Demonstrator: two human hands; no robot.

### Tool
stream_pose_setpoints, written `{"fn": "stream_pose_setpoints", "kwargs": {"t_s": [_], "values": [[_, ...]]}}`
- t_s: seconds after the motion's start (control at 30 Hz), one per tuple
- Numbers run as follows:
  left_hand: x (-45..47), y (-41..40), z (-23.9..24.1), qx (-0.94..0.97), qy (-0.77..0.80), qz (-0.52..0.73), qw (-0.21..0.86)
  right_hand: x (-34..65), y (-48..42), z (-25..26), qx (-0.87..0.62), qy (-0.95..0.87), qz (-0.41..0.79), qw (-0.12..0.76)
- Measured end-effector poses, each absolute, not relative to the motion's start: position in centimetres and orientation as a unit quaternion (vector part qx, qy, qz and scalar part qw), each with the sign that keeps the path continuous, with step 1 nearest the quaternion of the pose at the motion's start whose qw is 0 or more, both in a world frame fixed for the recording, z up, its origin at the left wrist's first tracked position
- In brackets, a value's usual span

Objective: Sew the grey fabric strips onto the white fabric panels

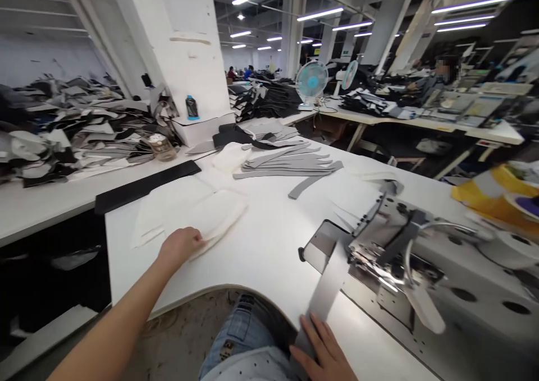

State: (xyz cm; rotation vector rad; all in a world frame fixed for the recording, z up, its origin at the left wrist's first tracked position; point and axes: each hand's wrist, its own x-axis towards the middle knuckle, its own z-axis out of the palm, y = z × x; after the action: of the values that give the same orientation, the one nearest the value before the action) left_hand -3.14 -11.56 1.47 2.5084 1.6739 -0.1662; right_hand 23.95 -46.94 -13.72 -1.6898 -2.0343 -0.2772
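My left hand (180, 246) lies on a soft white fabric piece (214, 215), its fingers bunching the edge. Near the table's front curve, my right hand (325, 352) holds the lower end of a long grey fabric strip (325, 291), just left of the metal head of an industrial sewing machine (391, 252). Both hands rest on the white work table (269, 257). Several matching grey strips (286, 165) lie stacked farther back, beside a black strip (147, 187) along the table's left edge.
Heaps of cut black, grey and white pieces (76, 134) cover the left table. A blue-capped bottle (192, 108) stands by a white pillar. Electric fans (311, 82) and a seated co-worker (446, 75) are at the far right. Yellow material (492, 193) lies beyond the machine.
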Motion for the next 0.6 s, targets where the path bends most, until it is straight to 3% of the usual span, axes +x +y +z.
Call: {"fn": "stream_pose_setpoints", "kwargs": {"t_s": [0.1, 0.2, 0.33, 0.43, 0.6], "values": [[-0.2, -12.4, 3.3, 0.830, 0.556, 0.009, 0.036, 24.5, -46.8, -11.7, -0.600, -0.740, -0.071, 0.294], [5.4, -16.1, 3.8, 0.906, 0.413, 0.090, -0.006, 24.9, -46.1, -9.0, -0.665, -0.680, -0.045, 0.307], [13.0, -24.2, 1.4, 0.986, 0.152, -0.042, 0.054, 26.3, -43.8, -7.2, -0.715, -0.631, -0.111, 0.281], [15.3, -28.6, -1.3, 0.984, 0.057, -0.161, 0.055, 28.1, -42.7, -7.9, -0.749, -0.622, -0.076, 0.216], [16.5, -27.6, -2.4, 0.956, -0.044, -0.205, 0.205, 28.9, -43.2, -9.0, -0.747, -0.631, -0.023, 0.208]]}}
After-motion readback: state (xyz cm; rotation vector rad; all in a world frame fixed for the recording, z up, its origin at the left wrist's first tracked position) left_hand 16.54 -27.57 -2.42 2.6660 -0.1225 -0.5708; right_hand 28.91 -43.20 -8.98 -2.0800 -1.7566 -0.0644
